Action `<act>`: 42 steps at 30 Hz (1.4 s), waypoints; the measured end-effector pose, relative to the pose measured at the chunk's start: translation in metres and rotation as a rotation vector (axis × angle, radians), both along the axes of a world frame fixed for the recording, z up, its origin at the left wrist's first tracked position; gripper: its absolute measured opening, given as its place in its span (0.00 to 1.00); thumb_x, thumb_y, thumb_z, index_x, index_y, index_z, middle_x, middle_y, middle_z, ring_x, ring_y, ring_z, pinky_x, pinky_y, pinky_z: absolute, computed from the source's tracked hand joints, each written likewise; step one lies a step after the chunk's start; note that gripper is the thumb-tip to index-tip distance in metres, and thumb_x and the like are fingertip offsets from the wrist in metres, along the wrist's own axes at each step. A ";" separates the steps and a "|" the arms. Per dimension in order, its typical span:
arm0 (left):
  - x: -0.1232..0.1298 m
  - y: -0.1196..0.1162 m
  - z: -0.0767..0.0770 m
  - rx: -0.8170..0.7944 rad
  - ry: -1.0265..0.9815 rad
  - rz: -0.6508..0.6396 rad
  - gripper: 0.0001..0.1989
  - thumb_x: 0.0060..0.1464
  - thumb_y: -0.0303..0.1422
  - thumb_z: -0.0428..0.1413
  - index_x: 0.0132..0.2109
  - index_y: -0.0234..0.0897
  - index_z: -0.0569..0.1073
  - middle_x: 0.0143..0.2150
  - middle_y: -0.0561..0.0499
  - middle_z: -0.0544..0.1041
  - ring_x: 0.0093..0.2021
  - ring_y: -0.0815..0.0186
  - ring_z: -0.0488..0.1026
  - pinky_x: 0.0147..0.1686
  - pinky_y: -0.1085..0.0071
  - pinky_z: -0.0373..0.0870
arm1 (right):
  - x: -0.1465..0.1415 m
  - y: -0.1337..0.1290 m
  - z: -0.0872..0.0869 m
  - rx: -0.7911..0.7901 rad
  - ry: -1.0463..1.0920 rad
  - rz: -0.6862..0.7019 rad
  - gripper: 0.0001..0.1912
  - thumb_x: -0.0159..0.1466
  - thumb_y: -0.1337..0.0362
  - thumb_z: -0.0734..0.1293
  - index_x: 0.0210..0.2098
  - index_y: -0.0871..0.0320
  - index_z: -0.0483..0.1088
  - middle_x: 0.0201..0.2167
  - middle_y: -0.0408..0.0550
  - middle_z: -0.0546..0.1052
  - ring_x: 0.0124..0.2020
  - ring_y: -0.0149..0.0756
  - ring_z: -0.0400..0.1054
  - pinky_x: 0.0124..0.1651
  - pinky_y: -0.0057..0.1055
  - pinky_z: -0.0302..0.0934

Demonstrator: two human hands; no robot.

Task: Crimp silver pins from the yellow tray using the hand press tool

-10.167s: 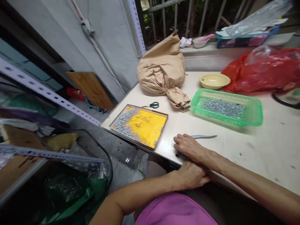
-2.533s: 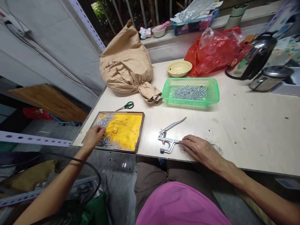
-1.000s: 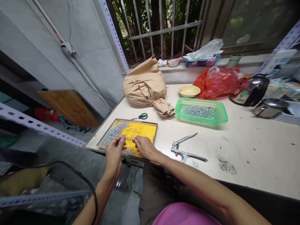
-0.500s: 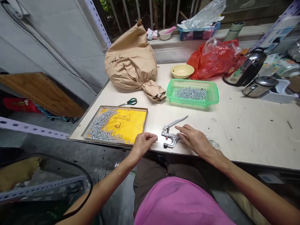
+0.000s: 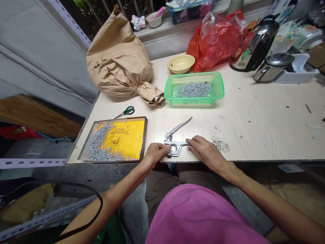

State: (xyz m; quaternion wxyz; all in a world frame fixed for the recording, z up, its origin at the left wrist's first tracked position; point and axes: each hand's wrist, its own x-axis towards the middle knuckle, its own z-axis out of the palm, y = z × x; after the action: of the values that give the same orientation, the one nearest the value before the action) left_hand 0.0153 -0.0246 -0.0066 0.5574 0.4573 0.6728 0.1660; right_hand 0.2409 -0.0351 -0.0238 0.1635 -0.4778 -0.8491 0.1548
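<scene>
Silver hand pliers (image 5: 177,144) with a spring and a red part lie on the table near its front edge, the upper handle raised. My left hand (image 5: 156,152) is pinched at the jaw end of the pliers; what its fingertips hold is too small to make out. My right hand (image 5: 207,149) rests by the lower handle, its fingertips touching the handle's end. Left of my left hand, a shallow tray (image 5: 145,135) holds a yellow bag (image 5: 127,139) and many small metal pieces (image 5: 98,142).
A green basket (image 5: 194,101) of metal pieces stands behind the pliers. Farther back are a brown paper sack (image 5: 119,61), a cream bowl (image 5: 181,64) and a red plastic bag (image 5: 215,40). Scissors (image 5: 129,110) lie behind the tray. A kettle (image 5: 256,44) stands at the right.
My left hand has moved to the jaw of the pliers. My right hand has shifted to the end of the lower handle. The view has tilted and moved closer.
</scene>
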 end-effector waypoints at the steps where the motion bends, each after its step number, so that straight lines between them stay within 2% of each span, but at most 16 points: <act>1: 0.000 0.001 0.000 0.001 0.025 -0.010 0.14 0.46 0.39 0.57 0.30 0.30 0.74 0.16 0.59 0.62 0.13 0.77 0.54 0.13 0.78 0.51 | 0.000 0.000 0.000 -0.003 0.000 -0.003 0.13 0.67 0.68 0.56 0.49 0.58 0.67 0.38 0.51 0.70 0.39 0.36 0.65 0.38 0.30 0.61; 4: -0.001 0.002 0.000 0.014 0.116 -0.071 0.14 0.47 0.40 0.56 0.29 0.31 0.74 0.15 0.60 0.60 0.13 0.77 0.54 0.13 0.78 0.50 | 0.001 0.000 0.001 -0.004 -0.009 -0.009 0.12 0.67 0.70 0.56 0.46 0.58 0.67 0.37 0.50 0.70 0.38 0.35 0.64 0.36 0.29 0.59; 7: -0.002 0.005 0.001 0.002 0.173 -0.143 0.14 0.47 0.41 0.55 0.24 0.33 0.71 0.14 0.60 0.59 0.13 0.77 0.54 0.13 0.78 0.49 | 0.001 0.000 0.002 0.005 -0.040 -0.013 0.12 0.66 0.72 0.55 0.43 0.58 0.68 0.35 0.49 0.69 0.36 0.33 0.63 0.34 0.28 0.56; 13: -0.002 0.011 0.002 -0.101 0.141 -0.180 0.14 0.47 0.38 0.55 0.21 0.34 0.66 0.14 0.59 0.60 0.13 0.77 0.53 0.13 0.78 0.52 | -0.001 0.000 0.004 0.006 -0.153 -0.016 0.12 0.63 0.77 0.56 0.38 0.58 0.68 0.34 0.48 0.68 0.33 0.32 0.61 0.31 0.28 0.52; 15: -0.001 0.012 0.002 -0.122 0.143 -0.177 0.13 0.47 0.38 0.56 0.21 0.34 0.67 0.14 0.59 0.61 0.13 0.76 0.54 0.13 0.78 0.51 | 0.002 0.001 0.007 -0.029 -0.134 0.002 0.11 0.64 0.75 0.56 0.38 0.58 0.68 0.34 0.48 0.69 0.34 0.32 0.62 0.31 0.28 0.54; 17: -0.001 0.012 0.003 -0.129 0.143 -0.168 0.13 0.47 0.37 0.56 0.22 0.34 0.67 0.15 0.58 0.63 0.14 0.76 0.55 0.13 0.77 0.51 | 0.007 0.008 0.012 -0.060 -0.065 0.065 0.10 0.66 0.68 0.57 0.44 0.57 0.67 0.38 0.50 0.69 0.36 0.34 0.64 0.34 0.29 0.58; 18: 0.000 0.013 0.003 -0.131 0.143 -0.167 0.13 0.47 0.37 0.56 0.22 0.34 0.67 0.15 0.58 0.63 0.14 0.76 0.55 0.13 0.77 0.51 | 0.010 0.014 0.014 -0.056 -0.039 0.096 0.12 0.66 0.64 0.59 0.48 0.57 0.66 0.43 0.52 0.69 0.39 0.36 0.65 0.37 0.31 0.60; 20: 0.000 0.012 0.003 -0.132 0.147 -0.170 0.13 0.47 0.38 0.56 0.22 0.34 0.67 0.15 0.58 0.62 0.13 0.76 0.54 0.13 0.77 0.50 | 0.014 0.030 0.018 -0.018 -0.050 0.135 0.25 0.63 0.56 0.63 0.58 0.58 0.59 0.55 0.59 0.64 0.50 0.45 0.62 0.46 0.39 0.61; 22: -0.001 0.012 0.003 -0.133 0.148 -0.180 0.14 0.47 0.38 0.56 0.21 0.34 0.66 0.14 0.58 0.62 0.13 0.76 0.54 0.13 0.77 0.50 | 0.016 0.049 0.019 0.006 -0.145 0.152 0.41 0.57 0.49 0.69 0.62 0.60 0.52 0.63 0.63 0.53 0.61 0.57 0.50 0.54 0.49 0.56; 24: -0.002 0.012 0.002 -0.128 0.143 -0.186 0.14 0.47 0.38 0.56 0.21 0.34 0.66 0.14 0.59 0.61 0.13 0.76 0.54 0.13 0.77 0.50 | 0.015 0.068 0.017 -0.027 -0.236 0.202 0.52 0.50 0.45 0.72 0.64 0.62 0.49 0.65 0.65 0.49 0.64 0.62 0.40 0.58 0.54 0.49; 25: -0.002 0.011 0.001 -0.125 0.142 -0.187 0.14 0.47 0.38 0.56 0.21 0.34 0.67 0.14 0.58 0.61 0.13 0.76 0.55 0.13 0.77 0.50 | 0.014 0.075 0.014 -0.049 -0.265 0.237 0.54 0.48 0.43 0.72 0.64 0.63 0.49 0.65 0.65 0.50 0.65 0.62 0.39 0.59 0.55 0.47; 27: -0.002 0.011 0.000 -0.122 0.149 -0.185 0.14 0.47 0.38 0.56 0.21 0.34 0.67 0.14 0.58 0.62 0.13 0.76 0.55 0.13 0.77 0.51 | 0.011 0.085 0.010 -0.075 -0.294 0.288 0.56 0.46 0.41 0.72 0.64 0.65 0.49 0.64 0.65 0.54 0.64 0.61 0.41 0.60 0.55 0.45; 32: -0.001 0.012 0.000 -0.129 0.176 -0.170 0.14 0.47 0.39 0.56 0.22 0.34 0.67 0.15 0.58 0.63 0.14 0.75 0.56 0.14 0.77 0.52 | 0.006 0.087 0.012 -0.030 -0.284 0.324 0.47 0.50 0.45 0.70 0.60 0.66 0.56 0.53 0.63 0.66 0.53 0.54 0.58 0.54 0.47 0.53; 37: -0.001 0.006 0.005 -0.133 0.252 -0.195 0.18 0.50 0.43 0.55 0.22 0.34 0.66 0.16 0.57 0.62 0.16 0.75 0.57 0.17 0.77 0.55 | 0.006 0.074 0.020 -0.032 -0.238 0.293 0.30 0.54 0.53 0.71 0.50 0.64 0.64 0.44 0.57 0.69 0.44 0.46 0.61 0.45 0.38 0.57; 39: -0.001 -0.001 0.009 0.020 0.385 -0.241 0.17 0.52 0.43 0.54 0.25 0.34 0.69 0.19 0.55 0.66 0.20 0.72 0.62 0.22 0.75 0.60 | 0.006 0.068 0.022 -0.039 -0.223 0.280 0.23 0.56 0.57 0.70 0.46 0.62 0.65 0.42 0.56 0.69 0.42 0.43 0.60 0.42 0.35 0.57; 42: 0.005 -0.008 0.013 0.448 0.584 -0.367 0.12 0.56 0.39 0.52 0.35 0.34 0.72 0.33 0.49 0.73 0.34 0.66 0.69 0.35 0.70 0.66 | 0.004 0.063 0.024 -0.042 -0.224 0.260 0.18 0.58 0.60 0.69 0.45 0.61 0.66 0.41 0.55 0.68 0.42 0.42 0.60 0.41 0.35 0.57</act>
State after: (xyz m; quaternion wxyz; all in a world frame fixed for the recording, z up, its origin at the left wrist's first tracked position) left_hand 0.0207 -0.0331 0.0067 0.2503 0.7076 0.6572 0.0695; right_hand 0.2452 0.0274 -0.0001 0.0366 -0.3813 -0.9133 0.1383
